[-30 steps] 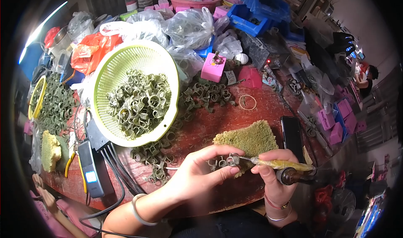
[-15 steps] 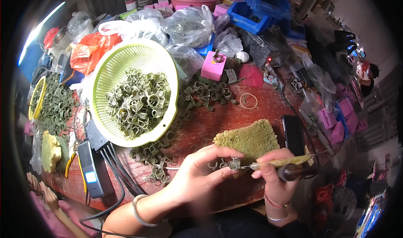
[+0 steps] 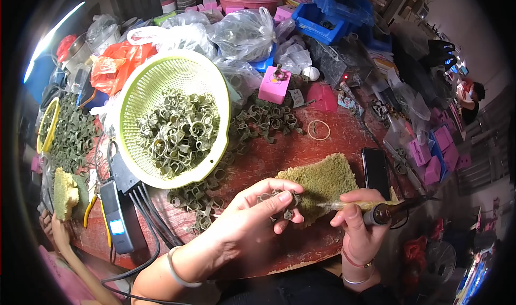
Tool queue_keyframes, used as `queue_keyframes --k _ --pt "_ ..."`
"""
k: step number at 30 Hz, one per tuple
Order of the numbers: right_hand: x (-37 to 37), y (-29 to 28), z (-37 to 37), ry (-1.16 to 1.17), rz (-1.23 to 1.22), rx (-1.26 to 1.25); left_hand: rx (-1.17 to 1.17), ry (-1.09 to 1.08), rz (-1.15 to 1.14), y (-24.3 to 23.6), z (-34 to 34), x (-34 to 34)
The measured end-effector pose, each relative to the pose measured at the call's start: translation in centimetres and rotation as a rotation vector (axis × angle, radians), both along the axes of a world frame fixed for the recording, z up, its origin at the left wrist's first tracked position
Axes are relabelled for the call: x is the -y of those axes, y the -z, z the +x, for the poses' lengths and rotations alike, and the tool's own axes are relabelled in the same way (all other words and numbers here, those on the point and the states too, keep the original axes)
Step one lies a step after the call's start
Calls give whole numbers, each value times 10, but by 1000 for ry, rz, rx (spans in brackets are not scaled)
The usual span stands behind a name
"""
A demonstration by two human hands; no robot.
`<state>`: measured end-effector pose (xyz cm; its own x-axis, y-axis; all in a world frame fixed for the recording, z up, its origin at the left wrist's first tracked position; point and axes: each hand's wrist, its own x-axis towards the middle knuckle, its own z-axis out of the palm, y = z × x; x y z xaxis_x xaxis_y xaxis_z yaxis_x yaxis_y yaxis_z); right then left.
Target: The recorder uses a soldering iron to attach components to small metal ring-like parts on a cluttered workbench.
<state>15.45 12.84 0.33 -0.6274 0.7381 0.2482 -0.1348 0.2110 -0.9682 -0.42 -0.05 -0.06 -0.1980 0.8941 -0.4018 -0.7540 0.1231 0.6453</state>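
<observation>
My left hand (image 3: pixel 244 211) is closed, pinching a dark green ring piece (image 3: pixel 294 197) between thumb and fingers; more ring pieces show against its palm. My right hand (image 3: pixel 359 227) grips a soldering iron (image 3: pixel 382 213) with a dark handle and a yellowish wrapped front. Its thin tip points left over a rough yellow-green sponge (image 3: pixel 322 178), apart from the left hand's pieces. The sponge lies on the red tabletop (image 3: pixel 258 162) just beyond both hands. Loose ring pieces (image 3: pixel 196 205) lie left of my left hand.
A yellow-green colander (image 3: pixel 217 149) full of ring pieces stands at left. A black phone (image 3: pixel 375 168) lies right of the sponge. A pink block (image 3: pixel 274 84), plastic bags (image 3: pixel 244 33) and blue bins (image 3: pixel 320 23) crowd the back. Black cables (image 3: pixel 153 219) run beside a grey box (image 3: pixel 119 219). Another person's arm (image 3: pixel 70 246) shows at lower left.
My left hand has turned, its thumb now over the ring pieces, which it has drawn in closer. The iron's tip has come away from the piece. The other person's hands shifted.
</observation>
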Motion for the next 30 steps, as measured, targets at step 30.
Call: queue_keyframes --k 30 --pt "-22 21 23 23 816 321 125 -86 8 5 -5 -1"
